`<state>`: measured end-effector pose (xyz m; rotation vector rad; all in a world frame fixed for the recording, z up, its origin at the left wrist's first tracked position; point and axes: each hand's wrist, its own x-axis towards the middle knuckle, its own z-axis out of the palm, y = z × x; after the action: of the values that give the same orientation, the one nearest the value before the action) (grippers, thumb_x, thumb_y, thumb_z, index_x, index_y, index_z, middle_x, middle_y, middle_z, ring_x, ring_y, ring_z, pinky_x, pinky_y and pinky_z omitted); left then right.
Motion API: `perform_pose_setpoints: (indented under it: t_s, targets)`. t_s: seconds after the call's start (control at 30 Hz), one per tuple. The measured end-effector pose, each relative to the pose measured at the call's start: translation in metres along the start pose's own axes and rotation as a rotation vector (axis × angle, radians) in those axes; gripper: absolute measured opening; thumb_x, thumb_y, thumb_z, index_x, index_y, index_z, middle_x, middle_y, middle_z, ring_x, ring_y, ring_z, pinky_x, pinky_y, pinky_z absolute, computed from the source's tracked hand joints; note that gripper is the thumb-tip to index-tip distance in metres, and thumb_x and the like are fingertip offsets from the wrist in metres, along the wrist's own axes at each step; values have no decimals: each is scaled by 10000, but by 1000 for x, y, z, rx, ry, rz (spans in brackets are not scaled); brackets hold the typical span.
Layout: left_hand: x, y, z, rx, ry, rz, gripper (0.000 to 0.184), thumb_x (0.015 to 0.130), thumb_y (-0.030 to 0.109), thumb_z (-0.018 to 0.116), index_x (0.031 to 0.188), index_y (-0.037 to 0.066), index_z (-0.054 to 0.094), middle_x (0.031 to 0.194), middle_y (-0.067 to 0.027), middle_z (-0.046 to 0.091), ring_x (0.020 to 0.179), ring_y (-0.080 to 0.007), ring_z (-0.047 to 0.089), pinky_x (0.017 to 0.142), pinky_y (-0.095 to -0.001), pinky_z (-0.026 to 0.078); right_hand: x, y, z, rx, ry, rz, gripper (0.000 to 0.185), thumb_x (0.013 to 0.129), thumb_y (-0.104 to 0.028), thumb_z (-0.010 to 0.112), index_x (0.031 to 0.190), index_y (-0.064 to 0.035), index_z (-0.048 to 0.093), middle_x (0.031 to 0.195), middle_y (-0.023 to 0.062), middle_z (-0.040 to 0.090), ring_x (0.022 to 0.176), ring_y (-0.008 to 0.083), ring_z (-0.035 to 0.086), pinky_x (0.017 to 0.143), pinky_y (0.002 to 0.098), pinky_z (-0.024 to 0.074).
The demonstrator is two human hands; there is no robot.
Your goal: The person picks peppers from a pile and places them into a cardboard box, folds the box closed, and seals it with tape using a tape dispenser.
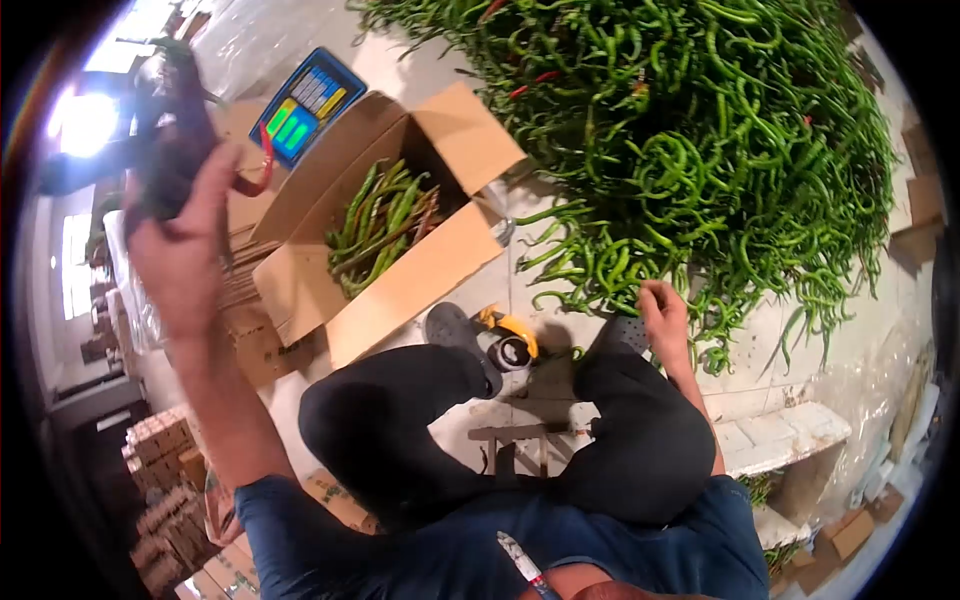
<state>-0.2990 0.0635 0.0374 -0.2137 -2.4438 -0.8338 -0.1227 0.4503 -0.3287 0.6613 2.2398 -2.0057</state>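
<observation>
Blurrily, display lettering (318,92) shows near chillies (400,208).

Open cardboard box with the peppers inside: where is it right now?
In the head view, the open box sits left of centre on the person's left, between the blue-framed panel and the large pile of green peppers.

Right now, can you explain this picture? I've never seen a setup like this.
No machine here: one picture, from a camera on a person's head, looking down past their knees. The left hand, raised, holds a dark, blurred thing; a red pepper shows beside it. The right hand is by a big heap of green peppers on the floor; I can't tell whether it grips anything. An open cardboard box holds more peppers.
</observation>
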Motion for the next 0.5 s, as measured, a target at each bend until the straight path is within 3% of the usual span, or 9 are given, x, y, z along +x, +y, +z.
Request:
perform_pose_setpoints:
  t_s: [0.07, 0.1, 0.13, 0.17, 0.2, 0.27, 0.37, 0.4, 0.5]
  targets:
    - [-20, -20, 10, -35, -105, -192, 409, 856, 168, 778, 1187, 1, 604, 951, -53, 692, 835, -151, 656, 792, -268, 519, -7, 18, 8, -126, -160, 109, 202, 959, -119, 612, 1093, 30, 635, 873, 71, 669, 801, 109, 612, 723, 261, 491]
    - [-35, -37, 20, 113, -152, -210, 353, 865, 180, 768, 1128, 4, 611, 960, -77, 693, 856, -169, 656, 785, -293, 520, -9, 19, 8, -228, -221, 52, 223, 946, -135, 617, 1089, 34, 640, 887, 136, 696, 803, 187, 655, 748, 313, 512]
    - [-54, -87, 36, -170, -175, -131, 395, 846, 210, 775, 1124, -11, 601, 949, -137, 696, 864, -233, 671, 794, -348, 524, -9, 14, 11, -295, -232, 24, 229, 942, -139, 617, 1091, 33, 641, 902, 151, 700, 811, 213, 663, 756, 326, 514]
    - [-60, -86, 46, 275, -275, -153, 470, 810, 242, 791, 1132, -32, 586, 945, -200, 686, 890, -306, 675, 826, -420, 519, -10, 4, 13, -361, -239, -4, 235, 938, -143, 618, 1093, 32, 641, 916, 167, 704, 819, 238, 671, 764, 339, 517]
    - [-64, -102, 58, 371, -466, -308, 532, 789, 292, 791, 1135, -54, 582, 962, -229, 676, 918, -345, 664, 847, -456, 508, -11, -6, 15, -426, -241, -32, 241, 934, -147, 618, 1094, 31, 642, 931, 182, 707, 827, 264, 679, 771, 351, 519]
    - [-70, -148, 64, 299, -888, -265, 693, 752, 410, 785, 1218, -71, 609, 1150, -280, 656, 1069, -364, 651, 935, -419, 496, -10, -18, 18, -508, -240, -61, 237, 915, -147, 624, 1083, 18, 645, 930, 214, 694, 843, 349, 678, 765, 392, 522]
    - [-51, -149, 44, 232, -648, -372, 621, 789, 343, 779, 1234, -59, 620, 1185, -201, 677, 1088, -263, 656, 959, -351, 492, -10, -20, 17, -574, -253, -117, 232, 895, -151, 636, 1062, 10, 647, 922, 237, 677, 861, 407, 659, 743, 432, 517]
    - [-47, -151, 36, 107, -572, -419, 596, 805, 361, 755, 1222, -47, 635, 1199, -237, 661, 1125, -312, 647, 981, -377, 487, -10, -19, 17, -606, -271, -124, 233, 893, -151, 638, 1060, 11, 646, 922, 238, 676, 857, 407, 659, 740, 436, 516]
    - [-51, -152, 26, -6, -571, -473, 518, 835, 309, 733, 1229, -11, 634, 1184, -198, 676, 1071, -283, 666, 939, -362, 504, 0, -25, 18, -703, -311, -160, 235, 880, -151, 644, 1049, 13, 641, 932, 234, 671, 853, 408, 658, 745, 446, 519]
